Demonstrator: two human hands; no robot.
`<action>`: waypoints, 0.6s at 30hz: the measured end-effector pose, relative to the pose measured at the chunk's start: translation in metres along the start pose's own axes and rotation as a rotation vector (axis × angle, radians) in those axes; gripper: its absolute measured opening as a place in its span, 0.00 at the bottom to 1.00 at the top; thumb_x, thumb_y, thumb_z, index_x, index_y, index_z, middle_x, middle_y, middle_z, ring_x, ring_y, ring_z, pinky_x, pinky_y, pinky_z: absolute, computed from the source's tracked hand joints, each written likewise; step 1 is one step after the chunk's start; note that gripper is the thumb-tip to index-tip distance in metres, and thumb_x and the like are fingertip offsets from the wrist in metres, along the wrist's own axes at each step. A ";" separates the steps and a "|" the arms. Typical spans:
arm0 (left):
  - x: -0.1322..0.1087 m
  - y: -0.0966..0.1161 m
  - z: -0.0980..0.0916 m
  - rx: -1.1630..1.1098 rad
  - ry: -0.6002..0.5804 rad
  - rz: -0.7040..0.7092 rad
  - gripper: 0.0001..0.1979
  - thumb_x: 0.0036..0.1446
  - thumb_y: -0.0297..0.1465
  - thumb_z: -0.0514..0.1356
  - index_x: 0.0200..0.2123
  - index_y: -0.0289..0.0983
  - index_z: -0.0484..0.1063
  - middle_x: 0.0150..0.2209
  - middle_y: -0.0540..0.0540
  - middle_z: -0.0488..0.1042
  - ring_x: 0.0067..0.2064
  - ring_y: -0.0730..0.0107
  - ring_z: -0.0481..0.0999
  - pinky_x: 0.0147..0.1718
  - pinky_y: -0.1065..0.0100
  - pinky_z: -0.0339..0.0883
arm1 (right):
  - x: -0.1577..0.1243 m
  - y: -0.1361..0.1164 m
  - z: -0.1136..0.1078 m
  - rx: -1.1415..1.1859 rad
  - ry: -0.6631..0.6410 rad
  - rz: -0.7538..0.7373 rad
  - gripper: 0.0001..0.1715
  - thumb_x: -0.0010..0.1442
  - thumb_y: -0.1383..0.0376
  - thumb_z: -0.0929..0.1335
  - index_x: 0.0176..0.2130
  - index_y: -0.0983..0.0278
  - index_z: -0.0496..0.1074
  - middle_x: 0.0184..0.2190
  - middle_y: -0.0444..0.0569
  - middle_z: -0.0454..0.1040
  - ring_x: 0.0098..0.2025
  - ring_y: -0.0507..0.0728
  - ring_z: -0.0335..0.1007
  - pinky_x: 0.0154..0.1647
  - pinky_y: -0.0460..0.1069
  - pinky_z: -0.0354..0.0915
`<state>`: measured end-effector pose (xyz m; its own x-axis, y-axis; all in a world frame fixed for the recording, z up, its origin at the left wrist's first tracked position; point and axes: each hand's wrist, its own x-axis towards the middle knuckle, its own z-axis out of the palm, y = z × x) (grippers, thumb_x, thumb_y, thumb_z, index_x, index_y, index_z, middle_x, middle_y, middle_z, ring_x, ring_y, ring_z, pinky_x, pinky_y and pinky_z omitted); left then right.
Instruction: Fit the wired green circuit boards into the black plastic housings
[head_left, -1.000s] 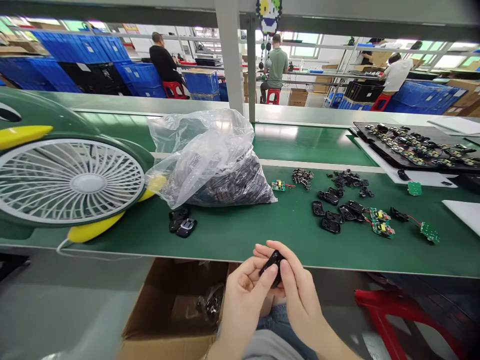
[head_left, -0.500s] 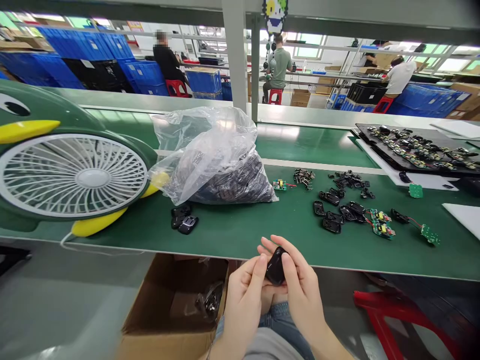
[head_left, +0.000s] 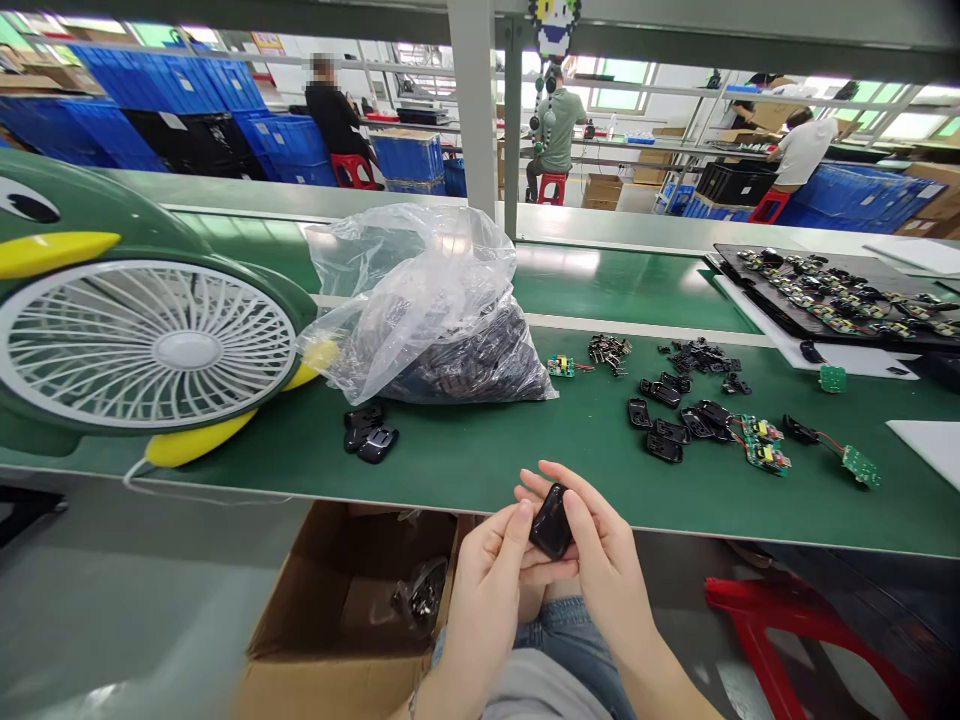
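Note:
A glossy black plastic housing (head_left: 551, 522) is held between both hands, just over the front edge of the green workbench (head_left: 450, 470). My left hand (head_left: 495, 560) pinches its left side with thumb and fingers. On the other side, my right hand (head_left: 598, 540) grips it, thumb pressed on the top face. The underside of the housing is hidden by fingers. Beyond the hands, a clear plastic bag (head_left: 442, 330) full of dark parts rests on the bench. Several similar black housings (head_left: 371, 434) lie left of the hands, and more housing pieces (head_left: 666, 440) lie to the right.
Green circuit boards (head_left: 766, 445), metal pins (head_left: 609, 352) and small black parts (head_left: 701, 357) lie on the right. A black tray (head_left: 840, 295) holds wired boards. At left stands a fan (head_left: 187, 350). Below are a cardboard box (head_left: 337, 660) and a red stool (head_left: 780, 630). People sit farther back.
The black housing has turned slightly in my fingers, showing a broader glossy face. Both hands keep their hold on it, and the view has shifted a little.

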<state>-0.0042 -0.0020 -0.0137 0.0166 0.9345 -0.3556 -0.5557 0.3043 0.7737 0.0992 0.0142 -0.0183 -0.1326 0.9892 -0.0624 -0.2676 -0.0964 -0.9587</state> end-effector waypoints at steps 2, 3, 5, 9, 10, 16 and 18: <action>0.003 0.000 0.000 -0.022 0.016 -0.014 0.23 0.47 0.47 0.66 0.35 0.31 0.78 0.30 0.40 0.79 0.31 0.57 0.80 0.30 0.62 0.77 | 0.002 0.002 -0.001 -0.016 -0.011 -0.011 0.21 0.65 0.52 0.62 0.51 0.59 0.70 0.49 0.52 0.76 0.50 0.59 0.74 0.52 0.57 0.70; 0.005 0.000 0.000 -0.016 0.015 -0.017 0.23 0.47 0.47 0.67 0.35 0.31 0.78 0.30 0.40 0.80 0.31 0.57 0.80 0.30 0.62 0.77 | 0.003 0.004 -0.001 -0.039 -0.014 -0.020 0.21 0.65 0.52 0.61 0.51 0.59 0.70 0.49 0.52 0.76 0.50 0.59 0.74 0.52 0.57 0.70; 0.010 -0.001 -0.004 0.053 -0.003 -0.003 0.23 0.45 0.45 0.68 0.36 0.31 0.77 0.33 0.40 0.80 0.33 0.58 0.80 0.32 0.63 0.77 | 0.005 0.006 -0.003 -0.127 -0.030 -0.037 0.21 0.66 0.52 0.60 0.52 0.58 0.68 0.50 0.53 0.75 0.51 0.59 0.72 0.53 0.57 0.69; 0.026 0.004 -0.033 0.313 0.106 0.167 0.23 0.45 0.44 0.68 0.39 0.32 0.73 0.35 0.40 0.80 0.35 0.58 0.80 0.36 0.62 0.75 | 0.010 0.008 -0.024 -0.389 -0.075 -0.075 0.23 0.67 0.55 0.59 0.59 0.56 0.61 0.52 0.52 0.74 0.52 0.57 0.72 0.53 0.56 0.68; 0.032 0.009 -0.044 0.405 0.193 0.247 0.23 0.47 0.44 0.66 0.41 0.33 0.72 0.36 0.40 0.80 0.35 0.58 0.80 0.38 0.61 0.74 | 0.013 0.008 -0.035 -0.444 -0.046 -0.095 0.23 0.67 0.56 0.59 0.59 0.57 0.60 0.51 0.53 0.74 0.50 0.57 0.73 0.50 0.55 0.69; 0.066 0.057 -0.106 1.274 0.510 0.403 0.17 0.53 0.43 0.56 0.42 0.41 0.73 0.32 0.43 0.79 0.24 0.60 0.76 0.24 0.66 0.65 | 0.032 -0.014 -0.148 -1.085 0.468 -0.286 0.20 0.66 0.59 0.56 0.48 0.64 0.69 0.45 0.56 0.76 0.41 0.58 0.75 0.40 0.54 0.72; 0.074 0.068 -0.114 1.335 0.531 0.370 0.18 0.54 0.43 0.54 0.42 0.40 0.73 0.28 0.43 0.78 0.20 0.60 0.73 0.23 0.64 0.64 | 0.038 -0.028 -0.183 -1.182 0.536 -0.312 0.19 0.63 0.62 0.57 0.44 0.65 0.71 0.44 0.58 0.76 0.45 0.62 0.72 0.48 0.60 0.68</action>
<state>-0.1353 0.0673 -0.0469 -0.4141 0.9091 0.0459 0.7000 0.2858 0.6545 0.2764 0.0750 -0.0450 0.2447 0.8993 0.3625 0.8006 0.0235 -0.5988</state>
